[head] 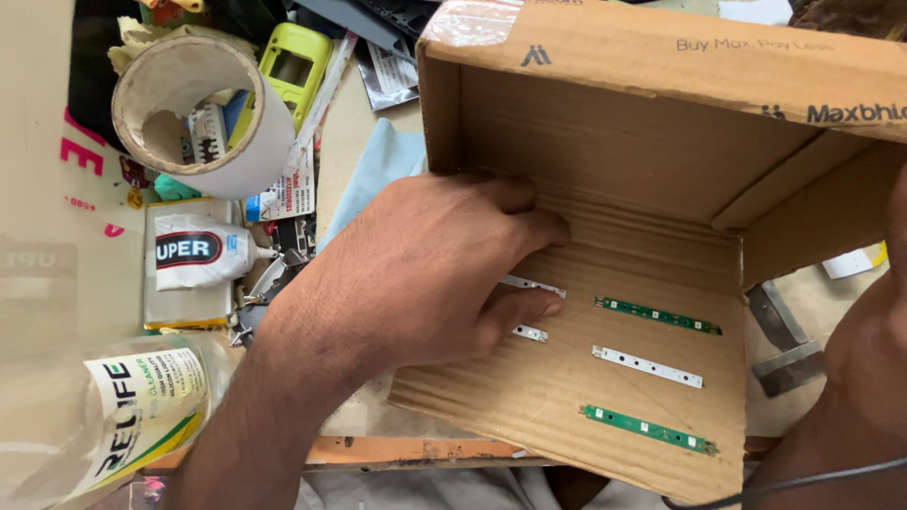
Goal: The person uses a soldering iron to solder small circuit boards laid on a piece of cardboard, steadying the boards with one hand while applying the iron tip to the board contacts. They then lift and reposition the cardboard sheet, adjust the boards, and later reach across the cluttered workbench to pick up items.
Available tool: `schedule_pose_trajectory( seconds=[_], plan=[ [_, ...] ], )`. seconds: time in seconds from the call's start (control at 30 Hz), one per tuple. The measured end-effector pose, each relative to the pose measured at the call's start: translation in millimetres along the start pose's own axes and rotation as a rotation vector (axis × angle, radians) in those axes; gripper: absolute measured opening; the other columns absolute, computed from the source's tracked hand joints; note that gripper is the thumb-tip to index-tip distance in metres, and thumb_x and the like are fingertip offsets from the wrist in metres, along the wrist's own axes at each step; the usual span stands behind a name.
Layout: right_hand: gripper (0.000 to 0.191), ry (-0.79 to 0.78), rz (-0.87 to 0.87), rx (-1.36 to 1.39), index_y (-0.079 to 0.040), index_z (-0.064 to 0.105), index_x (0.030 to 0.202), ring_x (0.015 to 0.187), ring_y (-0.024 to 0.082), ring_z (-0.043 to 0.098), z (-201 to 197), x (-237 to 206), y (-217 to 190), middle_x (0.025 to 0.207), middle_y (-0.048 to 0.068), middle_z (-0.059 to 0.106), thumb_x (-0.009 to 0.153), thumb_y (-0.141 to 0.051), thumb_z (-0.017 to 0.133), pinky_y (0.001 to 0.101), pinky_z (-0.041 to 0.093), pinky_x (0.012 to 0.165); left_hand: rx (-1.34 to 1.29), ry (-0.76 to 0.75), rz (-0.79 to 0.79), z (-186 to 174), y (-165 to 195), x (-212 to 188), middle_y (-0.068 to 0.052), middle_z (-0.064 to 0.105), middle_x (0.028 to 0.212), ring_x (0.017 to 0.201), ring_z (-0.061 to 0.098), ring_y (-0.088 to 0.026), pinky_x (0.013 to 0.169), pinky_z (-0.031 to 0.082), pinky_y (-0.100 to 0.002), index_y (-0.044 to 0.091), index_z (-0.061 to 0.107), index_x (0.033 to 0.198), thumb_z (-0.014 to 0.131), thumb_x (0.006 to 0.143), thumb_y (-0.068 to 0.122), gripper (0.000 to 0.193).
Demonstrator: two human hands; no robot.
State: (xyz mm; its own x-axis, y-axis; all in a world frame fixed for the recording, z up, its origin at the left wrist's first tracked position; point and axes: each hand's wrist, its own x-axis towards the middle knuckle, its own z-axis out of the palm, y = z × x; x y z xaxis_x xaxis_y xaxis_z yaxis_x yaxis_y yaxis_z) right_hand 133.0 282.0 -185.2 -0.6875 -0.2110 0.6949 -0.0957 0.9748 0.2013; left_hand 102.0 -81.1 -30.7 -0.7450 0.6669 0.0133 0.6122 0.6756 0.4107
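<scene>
My left hand (425, 274) reaches into an open cardboard box (652, 142) lying on its side. It rests palm down on the box floor, fingers slightly curled. Its thumb and fingers lie over the ends of two short white LED strips (536, 285), (530, 332), which poke out from under them. Farther right on the cardboard lie a green strip (658, 315), a white strip (647, 366) and another green strip (648, 430), all roughly parallel. My right hand and forearm (864, 378) sit against the box's right side, mostly cut off by the frame.
Left of the box lie a wide tape roll (203, 113), a white glue tube (203, 250), a clear bottle with a label (123, 416), a yellow-green gadget (295, 66) and a light blue cloth (378, 170). Metal pieces (784, 354) lie to the right. A black cable (812, 477) crosses the bottom right.
</scene>
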Motion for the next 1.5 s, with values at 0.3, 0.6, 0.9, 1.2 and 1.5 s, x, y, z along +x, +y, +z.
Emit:
schedule_pose_trajectory(
  seconds=[0.3, 0.6, 0.9, 1.2, 1.5],
  plan=[
    [0.02, -0.011, 0.205, 0.712, 0.013, 0.056, 0.143, 0.115, 0.031, 0.068, 42.2, -38.2, 29.6, 0.133, 0.027, 0.065, 0.134, 0.008, 0.039, 0.0367, 0.063, 0.106, 0.004, 0.005, 0.003, 1.0, 0.0, -0.2, -0.009, 0.071, 0.097, 0.096, 0.067, -0.033, 0.08, 0.053, -0.048, 0.01, 0.074, 0.108, 0.075, 0.081, 0.04, 0.041],
    [0.022, 0.007, 0.55, 1.178, 0.003, 0.061, 0.139, 0.125, 0.012, 0.063, -0.6, 14.2, -6.1, 0.138, 0.011, 0.064, 0.125, -0.005, 0.045, 0.0288, 0.054, 0.115, -0.019, 0.019, -0.002, 2.0, -0.1, 1.2, -0.009, 0.072, 0.102, 0.097, 0.068, -0.033, 0.081, 0.053, -0.048, 0.009, 0.072, 0.11, 0.073, 0.082, 0.041, 0.043],
    [0.03, -0.039, 0.367, 1.261, -0.009, 0.051, 0.152, 0.146, 0.019, 0.051, -68.9, 81.1, -57.9, 0.156, 0.006, 0.055, 0.126, -0.024, 0.051, 0.0369, 0.039, 0.129, 0.025, 0.024, 0.015, 6.6, -2.4, 1.9, -0.007, 0.072, 0.107, 0.102, 0.068, -0.032, 0.085, 0.053, -0.048, 0.01, 0.073, 0.112, 0.075, 0.085, 0.042, 0.042],
    [0.022, -0.044, 0.319, 1.299, -0.011, 0.053, 0.147, 0.147, 0.018, 0.05, -70.1, 84.7, -57.1, 0.156, 0.006, 0.051, 0.128, -0.022, 0.05, 0.0354, 0.039, 0.129, 0.01, 0.181, 0.263, 2.1, 1.8, 1.8, -0.004, 0.063, 0.099, 0.095, 0.065, -0.024, 0.075, 0.054, -0.042, 0.015, 0.08, 0.087, 0.081, 0.066, 0.016, 0.022],
    [0.016, -0.047, 0.302, 1.308, -0.012, 0.058, 0.139, 0.148, 0.018, 0.048, -71.4, 86.9, -52.6, 0.156, 0.006, 0.05, 0.129, -0.02, 0.049, 0.0353, 0.039, 0.13, -0.051, 0.12, 0.263, 2.4, 1.4, 6.3, -0.002, 0.064, 0.09, 0.094, 0.064, -0.025, 0.076, 0.054, -0.042, 0.017, 0.082, 0.089, 0.078, 0.058, 0.009, 0.032]
  ],
)
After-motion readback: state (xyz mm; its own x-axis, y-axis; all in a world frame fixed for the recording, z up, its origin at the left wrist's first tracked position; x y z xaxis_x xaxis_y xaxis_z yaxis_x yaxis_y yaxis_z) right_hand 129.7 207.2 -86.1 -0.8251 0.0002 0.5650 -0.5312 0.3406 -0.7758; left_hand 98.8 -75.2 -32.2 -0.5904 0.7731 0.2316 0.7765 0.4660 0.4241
